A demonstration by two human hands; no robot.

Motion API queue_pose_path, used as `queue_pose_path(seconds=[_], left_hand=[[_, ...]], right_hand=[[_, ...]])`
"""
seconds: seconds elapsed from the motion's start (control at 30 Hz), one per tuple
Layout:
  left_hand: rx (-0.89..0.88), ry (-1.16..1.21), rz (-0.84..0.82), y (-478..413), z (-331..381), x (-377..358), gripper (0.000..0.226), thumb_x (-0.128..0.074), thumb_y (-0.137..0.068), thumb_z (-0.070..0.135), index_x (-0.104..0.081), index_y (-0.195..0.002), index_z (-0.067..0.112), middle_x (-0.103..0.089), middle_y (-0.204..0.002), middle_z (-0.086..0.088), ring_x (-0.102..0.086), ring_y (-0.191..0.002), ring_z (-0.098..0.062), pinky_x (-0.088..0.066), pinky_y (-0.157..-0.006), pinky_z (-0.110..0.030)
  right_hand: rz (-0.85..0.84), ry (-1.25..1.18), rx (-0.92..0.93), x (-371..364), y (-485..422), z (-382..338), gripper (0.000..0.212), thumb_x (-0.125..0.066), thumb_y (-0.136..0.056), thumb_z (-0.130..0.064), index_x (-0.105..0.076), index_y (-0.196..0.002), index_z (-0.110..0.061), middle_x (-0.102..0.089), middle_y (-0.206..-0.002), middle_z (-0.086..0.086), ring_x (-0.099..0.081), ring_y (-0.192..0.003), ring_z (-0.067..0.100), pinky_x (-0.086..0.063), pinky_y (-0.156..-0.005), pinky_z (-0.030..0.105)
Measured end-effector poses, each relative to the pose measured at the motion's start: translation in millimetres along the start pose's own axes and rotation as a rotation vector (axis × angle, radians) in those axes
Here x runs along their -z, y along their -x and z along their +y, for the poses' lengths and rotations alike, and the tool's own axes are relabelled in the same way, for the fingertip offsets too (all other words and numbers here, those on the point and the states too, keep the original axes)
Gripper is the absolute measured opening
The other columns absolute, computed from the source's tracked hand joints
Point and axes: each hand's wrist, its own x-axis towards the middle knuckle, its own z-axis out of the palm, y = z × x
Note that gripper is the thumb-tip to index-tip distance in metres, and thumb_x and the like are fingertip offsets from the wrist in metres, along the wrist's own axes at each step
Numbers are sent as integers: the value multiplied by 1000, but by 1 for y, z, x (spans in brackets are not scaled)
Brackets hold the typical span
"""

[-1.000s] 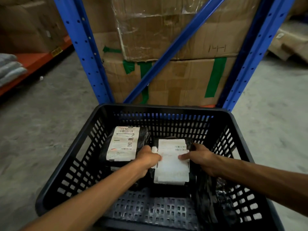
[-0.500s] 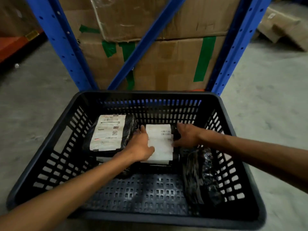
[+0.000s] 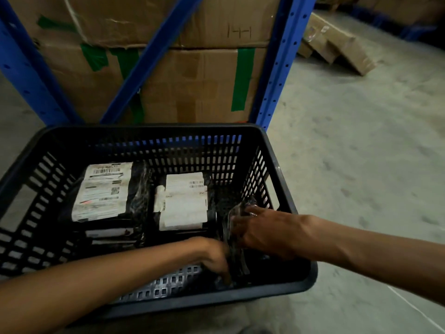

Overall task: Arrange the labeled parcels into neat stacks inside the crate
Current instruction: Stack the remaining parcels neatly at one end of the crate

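Both hands off the middle stack [image 3: 184,201] since a sec ago, now over at the crate's [image 3: 154,131] right side. Right hand [image 3: 258,233] clamped on a black wrapped parcel [image 3: 237,239] standing on edge by the right wall; left hand [image 3: 216,260] low at its near end, blurred, grip can't tell. Two label-up stacks, left stack [image 3: 103,191] & middle, look settled. Prob. next: lay this one flat, label up, start a third stack.

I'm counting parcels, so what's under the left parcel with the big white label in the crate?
Under the left labeled parcel, edges of at least two more parcels with white labels show, stacked. How many lie deeper is hidden.
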Motion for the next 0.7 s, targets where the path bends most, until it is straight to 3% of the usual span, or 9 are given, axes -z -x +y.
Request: queue_pose_path(seconds=[0.1,0.2,0.3,0.5,0.57,0.7], left_hand=[[-12,52,24,-20,5,-17,36,-65,-94,25,-61,-126,9,-58,-115,-17,-59,-91,-29,-47,-79,-28],[-39,191,130,-26,5,-24,49,-64,-94,27,-53,-140,16,-57,-140,-10,-55,-124,-27,-39,-96,-20],[-38,344,160,-28,4,-28,51,-65,-94,21,-51,-141,12,-56,-143,-11,-53,-130,-28,-40,-109,-27],[75,597,158,-17,-12,-19,43,-69,-90,16,-62,-131,5,-66,-129,-9,-58,-127,-29,-47,-100,-29],[55,659,137,-9,-17,-12,51,-77,-82,14,-62,-130,6,-67,-127,-7,-60,-122,-25,-46,-98,-27],[76,510,210,-10,-8,-20,67,-87,-70,20,-61,-132,13,-66,-131,-3,-62,-115,-15,-51,-95,-22]], right_hand=[[1,51,-16,-11,-5,1,48,-65,-89,-24,-55,-136,-16,-49,-150,6,-41,-142,27,-35,-114,48],[12,94,-36,-14,-15,4,39,-58,-93,-24,-61,-131,-17,-56,-144,6,-45,-138,28,-38,-109,49],[-92,27,-6,-7,-19,15,39,-68,-87,-31,-62,-125,-23,-60,-136,1,-48,-134,23,-32,-108,46],[-287,-141,86,11,-23,36,69,-73,-75,-58,-53,-138,-40,-63,-133,-9,-55,-129,20,-27,-112,55],[-302,-218,84,14,-26,40,70,-72,-75,-61,-51,-140,-42,-64,-133,-11,-53,-131,19,-25,-113,57],[-305,-283,90,14,-28,46,68,-66,-77,-65,-48,-141,-47,-61,-137,-13,-50,-136,18,-19,-117,58]])
